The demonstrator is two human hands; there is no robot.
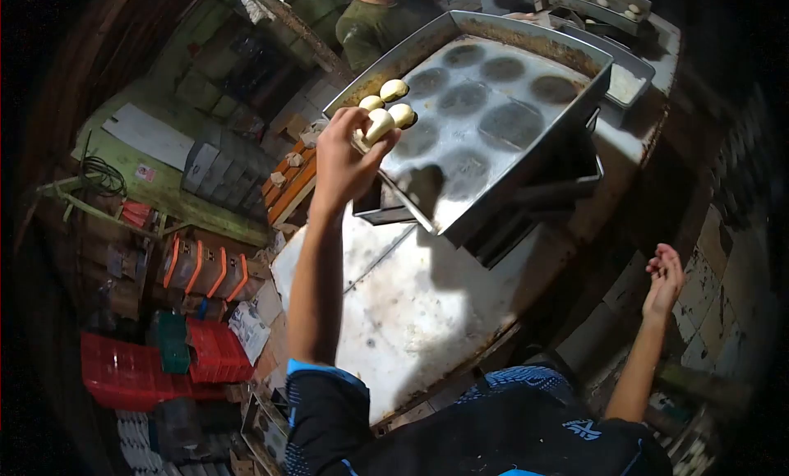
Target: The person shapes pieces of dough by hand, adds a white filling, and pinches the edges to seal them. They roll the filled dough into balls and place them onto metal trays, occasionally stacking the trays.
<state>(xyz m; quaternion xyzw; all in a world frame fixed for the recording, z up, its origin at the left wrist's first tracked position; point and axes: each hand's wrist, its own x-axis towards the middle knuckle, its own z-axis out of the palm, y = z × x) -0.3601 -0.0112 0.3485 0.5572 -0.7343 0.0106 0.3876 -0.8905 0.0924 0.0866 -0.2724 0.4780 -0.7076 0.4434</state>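
My left hand (349,160) is closed on a pale dough ball (379,126) at the near left corner of a large metal baking tray (526,176). Right by my fingertips, a few more dough balls (394,90) sit in that corner of the tray. Dark round patches mark the rest of the tray's floor. My right hand (664,283) hangs out to the right, away from the table, with its fingers loosely bent and apart and nothing visible in them.
The tray rests on other metal trays (559,180) on a white tabletop (394,320). Behind it stand a pan of white powder (626,83) and another tray with dough balls (604,1). A person in a green shirt (382,28) is beyond. Red crates (131,369) lie at lower left.
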